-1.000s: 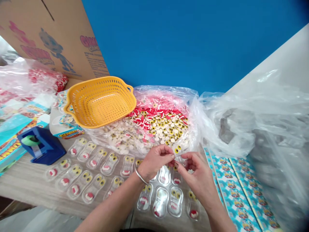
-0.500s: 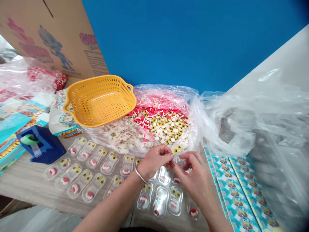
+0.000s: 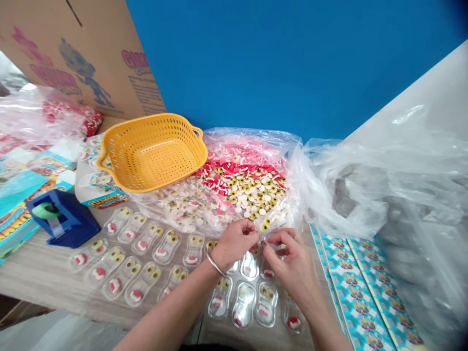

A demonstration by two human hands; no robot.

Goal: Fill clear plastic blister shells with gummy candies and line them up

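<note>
Over the front right of the table, my left hand (image 3: 236, 243) and my right hand (image 3: 288, 253) meet at a small clear plastic blister tray. Two yellow eye candies (image 3: 265, 224) show at its far end. My left thumb and forefinger pinch the tray's left side; the right fingers close on its right side. A small dark red bit shows by my right thumb, too small to name. Below and around my hands lie filled blister trays (image 3: 265, 303), each with eye candies and a red-and-white teeth candy. Just beyond is an opened plastic bag heaped with loose candies (image 3: 252, 192).
A yellow perforated basket (image 3: 153, 156) stands at the back left, near a blue tape dispenser (image 3: 68, 219) and a cardboard box (image 3: 84, 63). More filled trays cover the left front. Printed card sheets (image 3: 361, 292) and crumpled clear bags (image 3: 398, 170) lie right.
My fingertips have drawn slightly apart around the tray, and the eye candies in it have shifted a little left. The surroundings look unchanged.
</note>
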